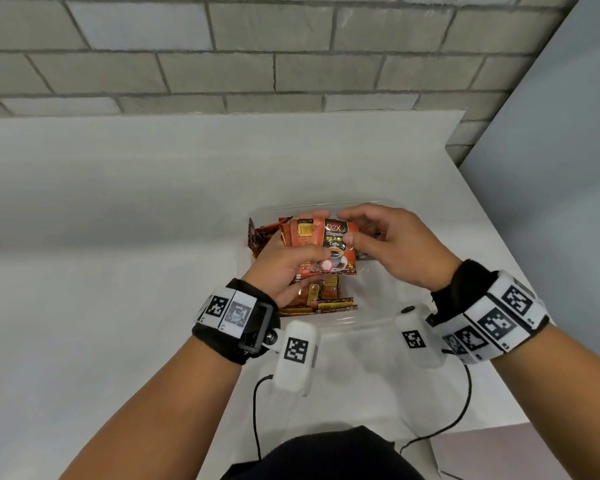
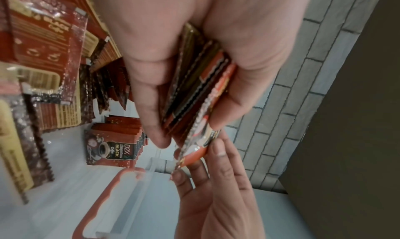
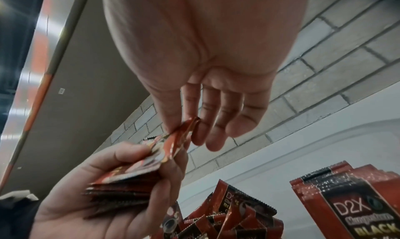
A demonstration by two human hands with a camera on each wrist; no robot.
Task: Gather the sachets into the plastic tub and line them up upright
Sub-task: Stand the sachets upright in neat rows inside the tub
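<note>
My left hand (image 1: pixel 284 268) grips a stack of sachets (image 1: pixel 323 244) above the plastic tub (image 1: pixel 343 320); my right hand (image 1: pixel 388 244) pinches the front one. I should pull it slowly, holding the others tight.

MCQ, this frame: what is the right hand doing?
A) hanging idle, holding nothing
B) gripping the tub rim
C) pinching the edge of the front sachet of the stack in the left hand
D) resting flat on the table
C: the right hand has thumb and forefinger closed on the edge of the front sachet, while the left hand grips the stack of sachets above the plastic tub.
</note>
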